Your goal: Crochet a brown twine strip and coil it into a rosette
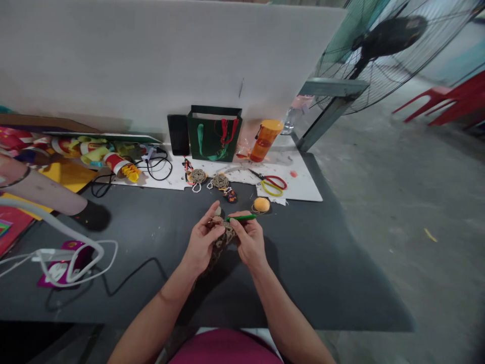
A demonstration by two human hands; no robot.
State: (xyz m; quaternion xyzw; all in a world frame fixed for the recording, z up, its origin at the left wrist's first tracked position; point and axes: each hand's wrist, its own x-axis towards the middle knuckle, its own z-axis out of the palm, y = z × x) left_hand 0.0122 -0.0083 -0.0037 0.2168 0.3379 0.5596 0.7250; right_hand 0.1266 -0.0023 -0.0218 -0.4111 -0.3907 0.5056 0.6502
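Note:
Between my two hands is a brown crocheted piece [225,236], its lower end hanging down toward my left forearm. My left hand [202,240] pinches the piece at its upper left edge, index finger raised. In my right hand [248,237] is a crochet hook with a green handle [246,217], its thin tip pointing left into the stitches. Just beyond the right hand sits a small ball of yellow-orange yarn [261,205]. Two brown crocheted rosettes with beads, one rosette [198,176] and another rosette [220,181], lie farther back.
Scissors with red and yellow handles [271,183] lie on a white board [303,184]. Behind stand a dark green gift bag [214,136], a black phone [178,135] and an orange bottle [266,140]. Left are a white cable [100,247] and colourful crafts [113,163]; a fan [390,40] stands right.

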